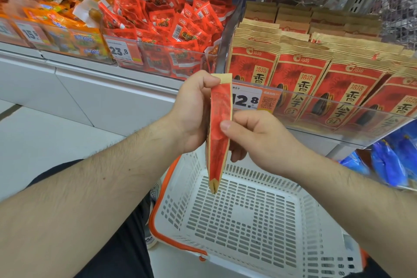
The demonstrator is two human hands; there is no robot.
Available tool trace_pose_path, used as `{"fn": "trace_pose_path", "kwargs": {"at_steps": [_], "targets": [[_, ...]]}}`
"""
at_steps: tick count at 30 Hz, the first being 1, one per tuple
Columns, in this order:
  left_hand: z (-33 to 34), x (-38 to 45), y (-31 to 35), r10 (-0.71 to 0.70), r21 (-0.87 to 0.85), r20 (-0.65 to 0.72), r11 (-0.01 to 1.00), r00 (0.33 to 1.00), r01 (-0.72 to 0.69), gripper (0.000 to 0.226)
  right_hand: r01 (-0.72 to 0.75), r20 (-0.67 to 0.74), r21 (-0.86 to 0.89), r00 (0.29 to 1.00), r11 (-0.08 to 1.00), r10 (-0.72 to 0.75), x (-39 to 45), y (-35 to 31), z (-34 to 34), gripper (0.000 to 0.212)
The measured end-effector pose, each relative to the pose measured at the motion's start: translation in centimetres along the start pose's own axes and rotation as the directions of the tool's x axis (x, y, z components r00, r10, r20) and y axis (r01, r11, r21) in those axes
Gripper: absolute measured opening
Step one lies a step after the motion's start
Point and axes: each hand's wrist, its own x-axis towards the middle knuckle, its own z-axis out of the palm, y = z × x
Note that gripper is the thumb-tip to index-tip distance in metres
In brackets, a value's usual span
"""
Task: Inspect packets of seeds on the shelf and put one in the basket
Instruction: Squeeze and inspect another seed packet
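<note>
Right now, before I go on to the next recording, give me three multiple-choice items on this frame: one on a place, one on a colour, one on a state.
1. Where is the seed packet that the hands hold?
A. Lying in the basket
B. In the air above the basket
C. Standing in the shelf row

2. What colour is the basket's rim trim?
A. Orange
B. Green
C. Black

3. How is the packet held?
A. By the left hand alone
B. Resting flat on an open palm
C. By both hands, edge-on to the camera

Answers:
1 B: the packet's lower end hangs over the basket, which holds nothing.
2 A: an orange band runs along the white basket's near and left edge.
3 C: the left hand pinches the top, and the right hand pinches the middle.
</note>
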Motion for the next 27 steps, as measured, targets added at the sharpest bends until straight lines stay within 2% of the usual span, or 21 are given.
{"fn": "trace_pose_path", "kwargs": {"at_steps": [3, 7, 13, 16, 19, 24, 27], "targets": [[0.0, 0.1, 0.1, 0.012, -0.009, -0.030, 1.000, 0.999, -0.012, 0.058, 0.025, 0.012, -0.129, 1.000, 0.991, -0.024, 0.0, 0.3, 0.2, 0.046], [0.3, -0.2, 0.3, 0.021, -0.012, -0.033, 1.000, 0.999, -0.022, 0.069, 0.021, 0.017, -0.175, 1.000, 0.984, -0.018, -0.1, 0.3, 0.0, 0.038], [0.4, -0.3, 0.6, 0.031, 0.016, -0.112, 0.999, 0.993, -0.029, 0.073, -0.042, 0.068, -0.233, 0.996, 0.972, 0.059, -0.3, -0.2, 0.2, 0.033], [0.2, -0.3, 0.6, 0.015, -0.023, -0.172, 1.000, 0.985, -0.020, 0.064, -0.051, 0.059, -0.230, 0.996, 0.972, 0.066, -0.4, -0.4, 0.0, 0.033], [-0.3, -0.1, 0.8, -0.002, -0.060, -0.250, 0.998, 0.968, -0.014, 0.043, -0.082, 0.138, -0.287, 0.982, 0.954, 0.126, -0.5, -0.6, -0.1, 0.033], [-0.6, 0.0, 0.8, -0.002, -0.065, -0.279, 0.998, 0.960, -0.017, 0.040, -0.091, 0.216, -0.288, 0.964, 0.953, 0.157, -0.6, -0.6, 0.0, 0.026], [-0.7, 0.0, 0.8, -0.010, -0.089, -0.298, 0.996, 0.955, -0.018, 0.038, -0.063, 0.237, -0.266, 0.963, 0.962, 0.128, -0.7, -0.6, 0.2, 0.012]]}}
